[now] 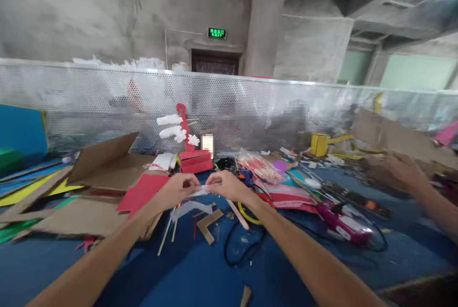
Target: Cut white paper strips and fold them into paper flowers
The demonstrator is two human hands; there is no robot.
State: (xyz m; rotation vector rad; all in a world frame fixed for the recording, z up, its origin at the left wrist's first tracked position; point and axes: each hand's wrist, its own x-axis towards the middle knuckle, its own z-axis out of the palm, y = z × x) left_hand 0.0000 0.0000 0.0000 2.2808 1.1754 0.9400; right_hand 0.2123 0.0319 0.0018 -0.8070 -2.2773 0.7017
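My left hand (178, 188) and my right hand (226, 185) meet above the blue table (200, 278). Both pinch the ends of a small whitish strip (202, 191) that looks like tape or thin paper, stretched between the fingertips. Just below it lie a pale scrap (189, 209), thin wooden sticks (168, 230) and an L-shaped cardboard piece (208, 225). Behind the hands stands a red paper model (189, 154) with white fluffy bits on its upright.
Cardboard sheets (103, 164) and coloured paper (32, 187) cover the left. A black cable (243, 245), a pink tool (339, 223) and a bag of sticks (259, 166) lie right. Another person's arm (411, 183) reaches in at far right. A perforated metal screen (250, 106) closes the back.
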